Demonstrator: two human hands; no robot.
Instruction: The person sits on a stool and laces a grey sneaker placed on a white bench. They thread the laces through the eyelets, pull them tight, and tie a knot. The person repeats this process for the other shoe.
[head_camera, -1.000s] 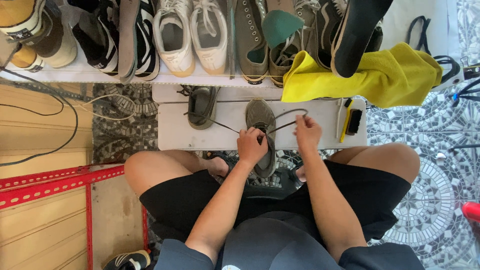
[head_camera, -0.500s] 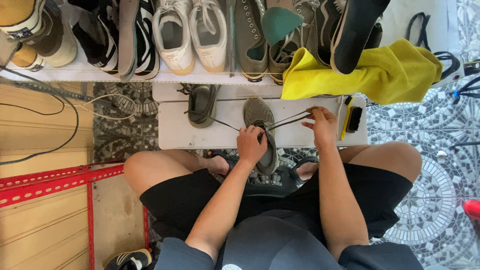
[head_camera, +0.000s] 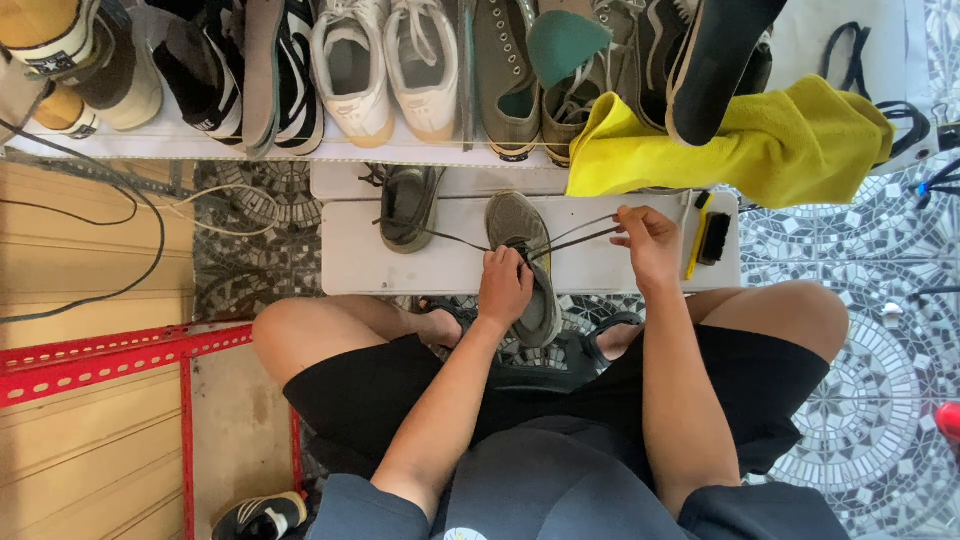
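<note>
A grey shoe (head_camera: 522, 262) lies on a low white bench (head_camera: 360, 262), heel over the near edge. The left hand (head_camera: 505, 288) presses down on it, fingers curled. The right hand (head_camera: 648, 243) pinches the lace (head_camera: 575, 237) – pulled taut, off to the right.
</note>
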